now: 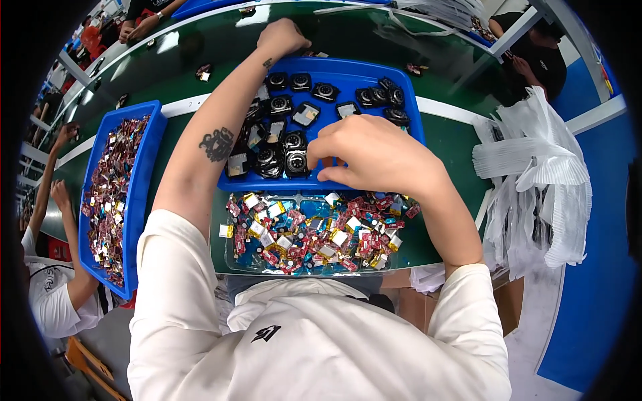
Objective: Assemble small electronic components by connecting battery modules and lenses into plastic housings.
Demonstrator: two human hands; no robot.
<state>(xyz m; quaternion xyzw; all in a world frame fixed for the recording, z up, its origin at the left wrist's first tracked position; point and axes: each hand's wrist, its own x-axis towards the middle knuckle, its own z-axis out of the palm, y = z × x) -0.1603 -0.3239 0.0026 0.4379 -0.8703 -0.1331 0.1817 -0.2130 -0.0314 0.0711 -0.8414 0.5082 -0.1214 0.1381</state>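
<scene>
My left hand [283,37] reaches past the far rim of a blue tray [418,123], over the green work surface. It looks closed like a fist, and what its fingers may hold is hidden. My right hand [371,152] hovers over the tray's near right part, fingers curled and thumb apart, nothing seen between them. Beside its fingertips lie black watch-like cases [296,162], several with round faces, others showing a grey plate. Nearer to me a clear plastic tray [229,257] holds a heap of small red circuit boards with silver, yellow-taped batteries [340,237].
On the left, a long blue tray [158,130] is full of similar small boards. White pleated packing strips [535,174] hang at the right beside a metal frame [595,120]. Loose small parts [203,72] lie on the green surface [354,30]. Other people work at left and across.
</scene>
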